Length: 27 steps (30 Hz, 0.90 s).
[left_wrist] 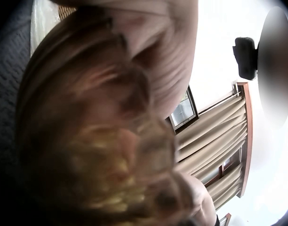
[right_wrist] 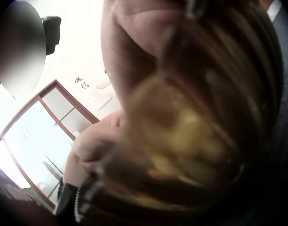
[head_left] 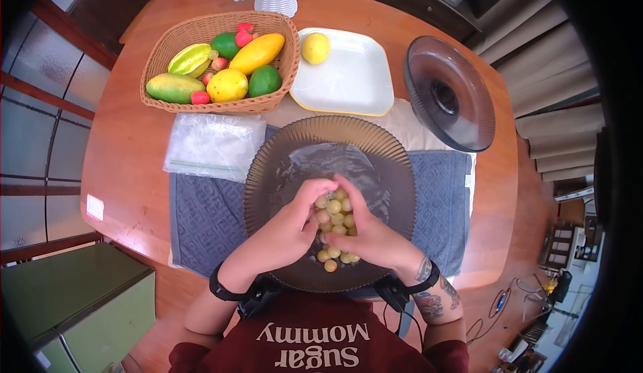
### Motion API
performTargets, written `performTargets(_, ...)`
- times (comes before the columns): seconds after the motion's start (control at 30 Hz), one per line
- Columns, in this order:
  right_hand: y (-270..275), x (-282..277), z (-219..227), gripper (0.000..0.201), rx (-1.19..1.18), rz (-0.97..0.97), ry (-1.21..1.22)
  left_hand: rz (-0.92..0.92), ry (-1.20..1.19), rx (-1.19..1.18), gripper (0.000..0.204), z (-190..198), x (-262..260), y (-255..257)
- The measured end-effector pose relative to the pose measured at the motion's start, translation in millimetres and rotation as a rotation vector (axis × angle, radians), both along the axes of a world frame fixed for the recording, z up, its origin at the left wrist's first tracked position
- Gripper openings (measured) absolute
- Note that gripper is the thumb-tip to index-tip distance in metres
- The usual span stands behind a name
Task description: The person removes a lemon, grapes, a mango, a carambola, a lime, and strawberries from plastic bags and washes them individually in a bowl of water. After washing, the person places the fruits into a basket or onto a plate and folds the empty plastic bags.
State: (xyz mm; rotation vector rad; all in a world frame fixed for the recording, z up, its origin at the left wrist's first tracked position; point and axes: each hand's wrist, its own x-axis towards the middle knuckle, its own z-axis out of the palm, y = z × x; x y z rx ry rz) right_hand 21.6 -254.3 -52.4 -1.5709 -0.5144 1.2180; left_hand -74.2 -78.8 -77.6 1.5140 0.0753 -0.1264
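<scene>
A large ribbed brown glass bowl (head_left: pixel 266 162) with water in it stands at the near middle of the table. Inside it, a heap of pale green grapes (head_left: pixel 335 207) lies between both hands. My left hand (head_left: pixel 295 220) cups the heap from the left, and my right hand (head_left: pixel 378 236) curls round it from the right, its thumb over the grapes. The fingertips come close together at the far side. A few grapes sit loose on the near side. Through the glass, the grapes (right_wrist: pixel 193 129) look blurred in the right wrist view.
A wicker basket (head_left: pixel 218 105) of mixed fruit stands at the back left. Beside it, a white tray (head_left: pixel 348 78) bears a yellow round fruit (head_left: pixel 315 48). Another brown glass vessel (head_left: pixel 482 105) is at the right. A clear plastic bag (head_left: pixel 214 145) lies on the blue towel (head_left: pixel 201 219).
</scene>
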Motion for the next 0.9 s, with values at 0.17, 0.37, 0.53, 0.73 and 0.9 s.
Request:
performTargets(0.17, 6.6, 7.0, 2.4, 0.07, -0.17, -0.181, 0.084, 0.116, 0.033, -0.03, 0.051, 4.8, -0.6, 0.8)
performTargets(0.37, -3.1, 3.0, -24.0, 0.057, -0.028, -0.416, -0.192, 0.079, 0.231, 0.364, 0.058, 13.3, -1.2, -3.5)
performTargets(0.53, -6.4, 5.7, -20.6, 0.055, -0.001, -0.24, -0.263, 0.058, 0.267, 0.329, 0.065, 8.5, -2.7, -8.0)
performTargets(0.73, 1.9, 5.6, -4.7, 0.057, -0.254, -0.189, 0.208, 0.128, 0.104, 0.518, 0.071, 9.6, -4.7, -8.5)
performTargets(0.9, 0.6, -3.0, -16.6, 0.069, -0.069, -0.346, -0.014, -0.064, 0.301, 0.511, 0.069, 23.0, -2.1, -4.4)
